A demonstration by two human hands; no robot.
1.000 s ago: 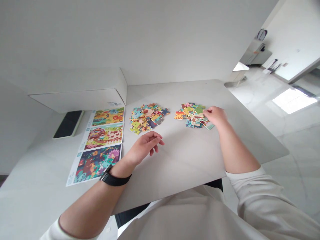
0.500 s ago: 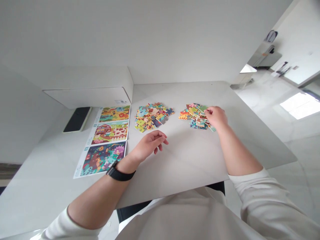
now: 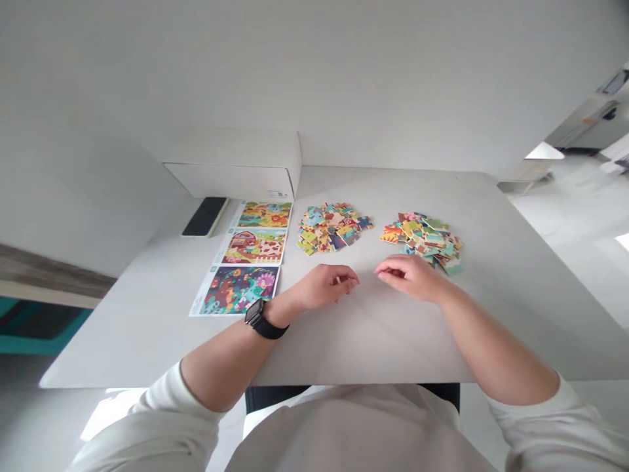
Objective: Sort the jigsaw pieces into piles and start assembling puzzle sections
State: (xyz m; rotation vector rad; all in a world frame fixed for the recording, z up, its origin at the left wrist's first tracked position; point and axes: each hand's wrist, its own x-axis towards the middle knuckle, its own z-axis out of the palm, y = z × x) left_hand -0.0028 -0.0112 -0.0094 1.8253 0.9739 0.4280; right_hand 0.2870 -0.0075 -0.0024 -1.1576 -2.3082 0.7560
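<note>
Right hand (image 3: 407, 275) withdrawn from the right pile (image 3: 423, 237) to mid-table, now near the left hand (image 3: 327, 286).
Table (image 3: 491, 314): smooth, pale, matt. White box (image 3: 236, 164) at the far edge; glossy three-picture reference sheet (image 3: 246, 259) below it. Both heaps are flat, multicoloured interlocking card pieces. The right pile, longer left-to-right, lies just beyond the right hand, the nearer one; the left pile (image 3: 331, 226) lies beyond the left hand. Both hands rest with fingers curled narrow; a held piece cannot be confirmed.
</note>
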